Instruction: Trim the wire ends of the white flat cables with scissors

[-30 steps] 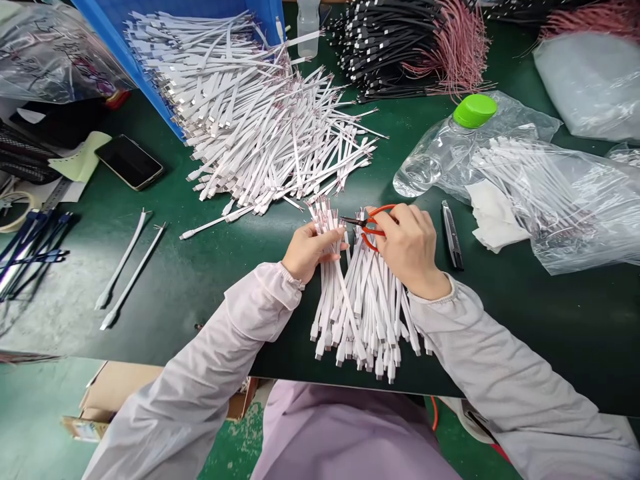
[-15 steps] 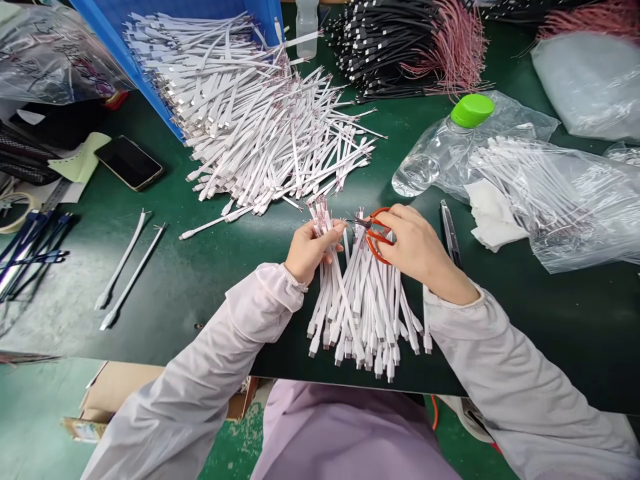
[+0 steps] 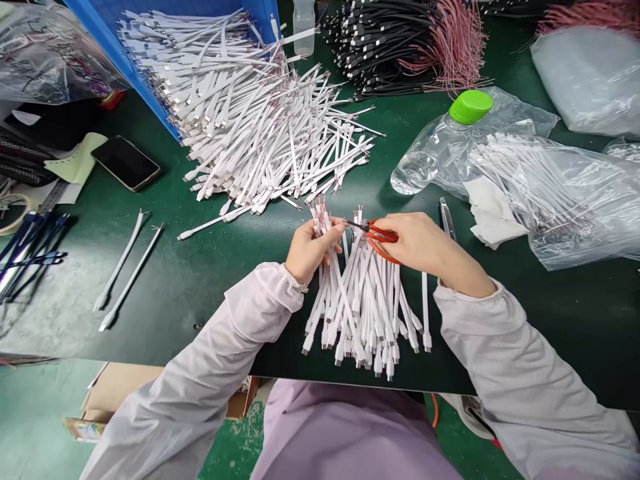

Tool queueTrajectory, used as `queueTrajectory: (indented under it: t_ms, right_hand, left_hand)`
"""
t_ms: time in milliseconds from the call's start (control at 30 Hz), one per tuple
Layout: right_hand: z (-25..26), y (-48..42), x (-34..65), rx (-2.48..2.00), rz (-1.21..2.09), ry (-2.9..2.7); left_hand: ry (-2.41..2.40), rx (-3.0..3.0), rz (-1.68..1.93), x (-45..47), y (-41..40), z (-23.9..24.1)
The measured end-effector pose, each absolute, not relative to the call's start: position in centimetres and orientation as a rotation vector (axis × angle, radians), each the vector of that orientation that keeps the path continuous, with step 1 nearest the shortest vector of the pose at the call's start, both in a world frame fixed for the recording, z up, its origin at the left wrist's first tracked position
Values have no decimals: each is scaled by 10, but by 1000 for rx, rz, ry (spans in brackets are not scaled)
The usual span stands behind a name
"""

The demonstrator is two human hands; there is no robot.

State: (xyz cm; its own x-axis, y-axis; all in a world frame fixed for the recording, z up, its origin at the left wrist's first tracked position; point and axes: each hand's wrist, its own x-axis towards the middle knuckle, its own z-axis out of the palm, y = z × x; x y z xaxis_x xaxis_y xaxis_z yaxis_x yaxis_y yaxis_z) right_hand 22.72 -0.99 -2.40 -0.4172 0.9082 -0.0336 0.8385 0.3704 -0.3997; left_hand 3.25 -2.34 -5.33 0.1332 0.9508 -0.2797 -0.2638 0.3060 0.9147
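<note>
My left hand [image 3: 309,250] is closed on a few white flat cables at the top left of a fanned bundle of white cables [image 3: 367,307] lying at the table's near edge. My right hand [image 3: 425,247] grips small orange-handled scissors [image 3: 377,235], whose dark tips point left toward the stripped cable ends beside my left fingers. A big heap of the same white cables [image 3: 260,127] spills from a blue bin [image 3: 150,93] behind.
A phone [image 3: 126,162] and two loose white cables [image 3: 127,263] lie left. A clear bottle with a green cap [image 3: 440,143], plastic bags of cables [image 3: 560,193], a white tissue [image 3: 493,213] and a dark tool [image 3: 447,220] sit right. Black cables with pink wires [image 3: 410,43] are at the back.
My right hand has slid rightward and flattened, tilting the scissors lower over the bundle. My left hand has stayed on the cable ends.
</note>
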Motion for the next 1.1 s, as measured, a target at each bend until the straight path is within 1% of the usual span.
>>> queueTrajectory:
  t_ms: [100,200,433,600,733,933,1100]
  right_hand:
    - [-23,-5,232,-1573,696,-2453]
    - [-20,-2,234,-1578,768,-2454]
    - [-8,-5,229,-1635,811,-2511]
    - [-10,-4,230,-1541,856,-2555]
    - [-12,-2,231,-1536,797,-2561]
    - [-15,-1,235,-1538,562,-2605]
    - [-19,-2,235,-1539,516,-2593]
  left_hand:
    - [1062,844,1048,33,-24,-53]
    - [1069,870,1046,33,-24,-53]
    - [1063,899,1045,34,-24,-54]
    - [1067,913,1046,34,-24,-56]
    - [1073,919,1055,34,-23,-56]
    - [1067,936,1059,34,-23,-57]
    - [1067,915,1051,34,-23,-57]
